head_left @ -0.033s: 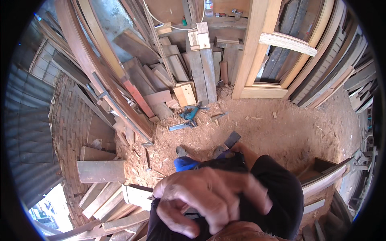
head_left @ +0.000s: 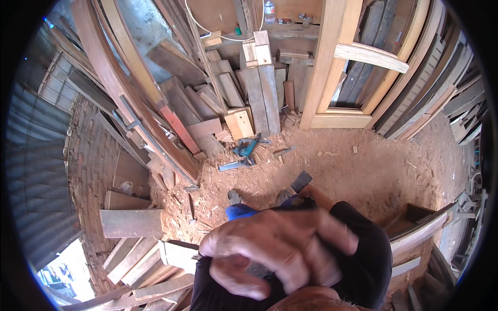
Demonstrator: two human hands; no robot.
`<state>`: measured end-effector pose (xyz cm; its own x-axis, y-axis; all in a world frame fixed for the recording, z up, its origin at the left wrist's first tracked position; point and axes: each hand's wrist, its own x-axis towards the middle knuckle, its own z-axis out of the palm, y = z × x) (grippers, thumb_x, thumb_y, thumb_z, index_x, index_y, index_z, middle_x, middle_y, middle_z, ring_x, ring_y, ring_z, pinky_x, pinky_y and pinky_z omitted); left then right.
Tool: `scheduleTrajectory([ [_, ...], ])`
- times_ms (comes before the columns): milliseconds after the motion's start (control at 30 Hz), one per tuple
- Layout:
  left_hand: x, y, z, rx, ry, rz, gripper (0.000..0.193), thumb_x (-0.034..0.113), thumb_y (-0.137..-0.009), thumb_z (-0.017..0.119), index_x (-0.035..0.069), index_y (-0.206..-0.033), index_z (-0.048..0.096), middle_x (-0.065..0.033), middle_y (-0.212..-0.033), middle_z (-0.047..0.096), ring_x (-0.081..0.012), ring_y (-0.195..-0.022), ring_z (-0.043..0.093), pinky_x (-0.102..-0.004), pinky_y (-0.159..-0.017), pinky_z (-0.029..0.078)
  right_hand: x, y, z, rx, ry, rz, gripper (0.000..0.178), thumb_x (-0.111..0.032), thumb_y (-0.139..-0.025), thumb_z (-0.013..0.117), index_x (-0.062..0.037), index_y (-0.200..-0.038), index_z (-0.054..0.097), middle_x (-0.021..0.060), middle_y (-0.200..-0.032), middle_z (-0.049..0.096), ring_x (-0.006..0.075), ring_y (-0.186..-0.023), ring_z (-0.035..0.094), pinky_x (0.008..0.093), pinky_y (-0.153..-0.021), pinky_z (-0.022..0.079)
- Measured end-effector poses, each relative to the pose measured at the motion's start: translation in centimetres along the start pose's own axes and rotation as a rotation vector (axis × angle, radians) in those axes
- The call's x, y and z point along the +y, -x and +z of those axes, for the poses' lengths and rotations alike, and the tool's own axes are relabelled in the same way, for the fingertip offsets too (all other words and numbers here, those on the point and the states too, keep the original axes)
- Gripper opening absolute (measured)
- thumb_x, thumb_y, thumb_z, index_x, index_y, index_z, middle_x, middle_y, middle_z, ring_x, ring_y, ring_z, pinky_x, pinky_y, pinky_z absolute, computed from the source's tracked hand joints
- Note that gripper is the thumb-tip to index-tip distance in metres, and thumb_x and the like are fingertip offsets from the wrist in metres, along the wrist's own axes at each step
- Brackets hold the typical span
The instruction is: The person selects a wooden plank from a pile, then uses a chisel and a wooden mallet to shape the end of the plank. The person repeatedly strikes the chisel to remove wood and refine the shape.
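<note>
My left hand is raised close in front of me, over my dark clothing, large and blurred by motion. Its fingers are bent and spread apart, and nothing shows in them. Lower and further off, beside my right knee, my right hand is closed around a dark, flat, rectangular thing. That thing juts out over the floor; its exact kind is unclear. Beyond my feet, a teal power tool lies on the shavings next to a blue-grey handsaw-like tool.
Wood shavings cover the floor. Stacked boards and a pale wooden frame lean ahead. Long curved timbers stand at left, with offcuts below. A hammer-like tool lies left of my feet; a wooden box is at right.
My left hand has shifted slightly to the right and its fingers are more blurred. The right hand keeps its hold on the dark rectangular thing.
</note>
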<state>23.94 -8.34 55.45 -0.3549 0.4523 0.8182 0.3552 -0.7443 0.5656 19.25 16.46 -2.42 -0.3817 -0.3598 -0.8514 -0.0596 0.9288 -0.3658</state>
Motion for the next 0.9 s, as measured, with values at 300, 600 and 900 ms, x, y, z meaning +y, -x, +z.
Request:
scheduleTrajectory([
  [300,-0.6,23.9,-10.8,0.862,-0.383,-0.717,0.048,0.03,-0.096,0.062,0.004,-0.135,0.054,-0.0145,-0.14,0.053,-0.0298,-0.131,0.05,-0.0449,-0.109,0.04,-0.9,-3.8,0.7,0.074,-0.227,0.165,0.043,-0.026,-0.063,0.076,-0.0071,-0.102,0.075,0.0162,-0.113,0.07,0.0269,-0.103,0.066,0.0384,-0.086,0.053],
  [600,-3.1,69.4,-8.5,0.647,-0.929,-1.845,0.03,0.032,-0.086,0.061,0.006,-0.096,0.072,-0.02,-0.092,0.071,-0.0362,-0.095,0.068,-0.0452,-0.086,0.053,-9.1,-3.5,-2.3,0.048,0.121,0.029,0.043,-0.032,-0.071,0.074,-0.0024,-0.103,0.073,0.0138,-0.111,0.07,0.0245,-0.102,0.066,0.0386,-0.087,0.053],
  [900,-5.3,69.5,-12.3,0.165,-1.307,-1.682,0.018,0.021,-0.086,0.058,0.005,-0.086,0.067,-0.0206,-0.096,0.068,-0.0393,-0.093,0.065,-0.0486,-0.082,0.052,-11.1,-10.2,-9.3,0.24,0.047,-0.086,0.042,-0.028,-0.071,0.072,-0.0003,-0.101,0.072,0.0148,-0.096,0.071,0.0267,-0.092,0.068,0.0407,-0.077,0.054],
])
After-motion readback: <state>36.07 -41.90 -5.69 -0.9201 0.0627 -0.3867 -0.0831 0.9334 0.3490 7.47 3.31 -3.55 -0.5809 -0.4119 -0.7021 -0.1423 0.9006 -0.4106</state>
